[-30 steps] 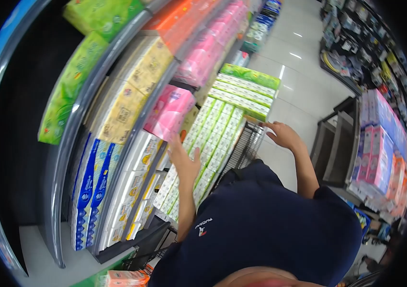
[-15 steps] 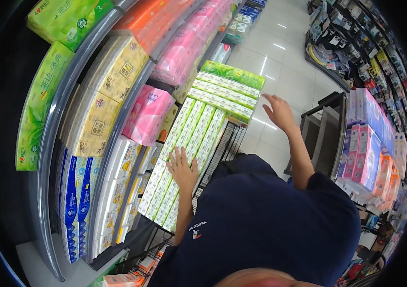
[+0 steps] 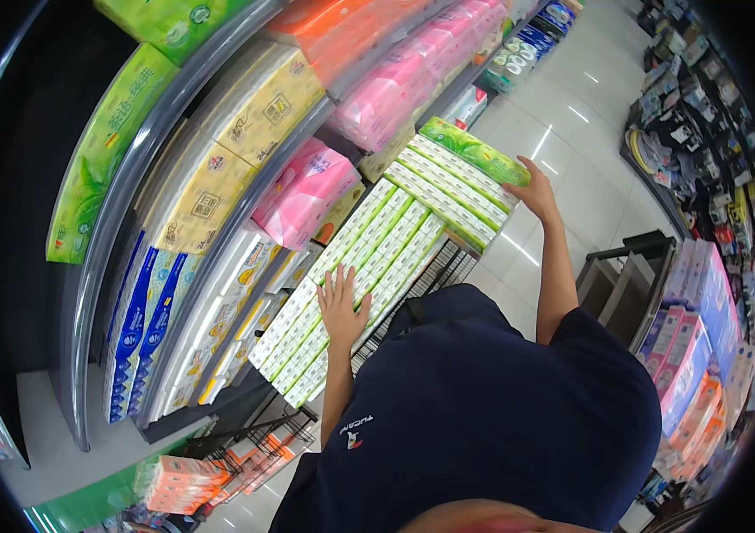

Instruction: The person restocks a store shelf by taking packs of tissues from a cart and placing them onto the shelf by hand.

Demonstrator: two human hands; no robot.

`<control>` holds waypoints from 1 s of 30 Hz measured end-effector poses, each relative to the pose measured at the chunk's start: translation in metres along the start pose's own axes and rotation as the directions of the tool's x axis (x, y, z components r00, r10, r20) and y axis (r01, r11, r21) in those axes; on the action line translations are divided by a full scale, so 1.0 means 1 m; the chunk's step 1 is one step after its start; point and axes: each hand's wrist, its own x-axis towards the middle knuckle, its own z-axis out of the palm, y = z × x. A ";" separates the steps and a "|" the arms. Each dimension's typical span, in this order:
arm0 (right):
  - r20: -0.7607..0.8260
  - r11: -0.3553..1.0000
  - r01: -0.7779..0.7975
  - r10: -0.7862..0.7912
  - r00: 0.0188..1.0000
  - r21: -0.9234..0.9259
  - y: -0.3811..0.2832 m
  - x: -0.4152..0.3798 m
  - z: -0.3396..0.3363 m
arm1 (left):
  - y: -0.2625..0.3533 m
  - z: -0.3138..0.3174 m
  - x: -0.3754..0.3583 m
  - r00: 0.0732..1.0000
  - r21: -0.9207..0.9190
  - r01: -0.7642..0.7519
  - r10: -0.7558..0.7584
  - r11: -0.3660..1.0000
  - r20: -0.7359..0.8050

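In the head view, the left hand [image 3: 340, 311] lies flat near seven o'clock, fingers spread and gripping nothing, on lengthwise green-and-white packs [image 3: 391, 258], seemingly four rows. At two o'clock, the right hand's [image 3: 535, 194] fingers part around the end of one crosswise green-topped pack [image 3: 475, 151]; I cannot tell if they grip. One pink pack [image 3: 305, 194] sits at half past ten, two blue packs [image 3: 136, 311] around half past eight. A wire cart [image 3: 453, 265] carries the stack; pale tiled floor [image 3: 568, 115] stretches towards one o'clock.
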 end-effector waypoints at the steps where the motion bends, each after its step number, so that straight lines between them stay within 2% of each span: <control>1: 0.008 1.000 0.011 -0.011 1.000 0.000 -0.004 -0.003 -0.002 | 0.001 0.000 -0.001 1.000 0.002 0.011 -0.011 1.000 -0.007; 3: -0.167 0.989 0.136 -0.144 0.975 -0.058 -0.009 -0.008 -0.004 | 0.000 -0.002 0.000 1.000 -0.028 0.004 -0.004 1.000 -0.004; 7: -0.223 0.994 0.088 -0.073 0.972 0.061 -0.022 -0.009 -0.016 | 0.002 -0.002 0.001 1.000 -0.020 0.015 -0.015 1.000 -0.004; 9: -0.164 0.973 -0.088 0.124 0.979 0.212 -0.017 -0.002 -0.024 | 0.002 -0.002 0.001 1.000 -0.042 0.019 -0.020 0.999 -0.017; 10: -0.177 0.925 -0.045 0.119 0.977 0.377 -0.017 -0.002 -0.024 | 0.002 -0.001 0.000 0.999 -0.043 0.018 -0.019 0.999 -0.028; 11: -0.178 0.926 -0.033 0.107 0.978 0.377 -0.016 -0.002 -0.029 | 0.001 -0.001 0.000 0.999 -0.042 0.021 -0.022 0.999 -0.041; 14: 0.003 0.846 -0.152 0.176 0.984 0.511 -0.014 -0.006 -0.044 | 0.000 0.000 -0.001 0.999 -0.049 0.007 -0.010 0.999 -0.052; 18: 0.069 0.780 -0.101 0.074 0.995 0.617 -0.054 -0.034 -0.056 | -0.001 -0.001 -0.003 0.997 -0.079 0.003 -0.009 0.997 -0.073; 20: 0.094 0.791 0.035 -0.116 0.989 0.611 -0.069 -0.042 -0.057 | -0.013 0.006 -0.005 0.999 -0.167 0.044 -0.044 0.985 0.001; 21: 0.094 0.791 0.035 -0.117 0.989 0.611 -0.081 -0.046 -0.059 | -0.013 0.002 -0.003 0.999 -0.166 0.043 -0.044 0.985 0.000; 22: 0.138 0.757 0.063 -0.199 0.970 0.651 -0.095 -0.050 -0.061 | -0.009 -0.006 0.001 0.989 -0.492 0.108 -0.142 0.864 -0.033; 23: 0.176 0.719 0.085 -0.280 0.944 0.690 -0.106 -0.054 -0.059 | -0.006 -0.015 0.005 0.970 -0.760 0.137 -0.243 0.636 -0.029; 24: 0.174 0.718 0.085 -0.279 0.944 0.691 -0.114 -0.057 -0.056 | -0.001 -0.025 0.009 0.942 -0.936 0.128 -0.334 0.329 0.012; 25: 0.219 0.710 0.101 -0.345 0.913 0.697 -0.121 -0.059 -0.052 | 0.006 -0.039 0.014 0.942 -0.935 0.129 -0.334 0.330 0.012; 26: 0.266 0.701 0.115 -0.410 0.873 0.704 -0.129 -0.060 -0.047 | 0.012 -0.054 0.016 0.942 -0.992 0.126 -0.312 -0.008 0.123; 27: 0.272 0.701 0.112 -0.412 0.870 0.705 -0.138 -0.062 -0.039 | 0.017 -0.065 0.018 0.941 -0.930 0.121 -0.258 -0.346 0.218; 28: 0.298 0.726 0.195 -0.491 0.819 0.659 -0.146 -0.064 -0.029 | 0.018 -0.072 0.019 0.964 -0.876 0.117 -0.160 -0.467 0.214; 29: 0.330 0.738 0.282 -0.563 0.758 0.613 -0.155 -0.065 -0.019 | 0.015 -0.068 0.020 0.962 -0.877 0.109 -0.173 -0.469 0.212; 30: 0.339 0.737 0.281 -0.568 0.750 0.615 -0.163 -0.067 -0.010 | 0.009 -0.061 0.020 0.930 -0.924 0.164 -0.259 -0.346 0.262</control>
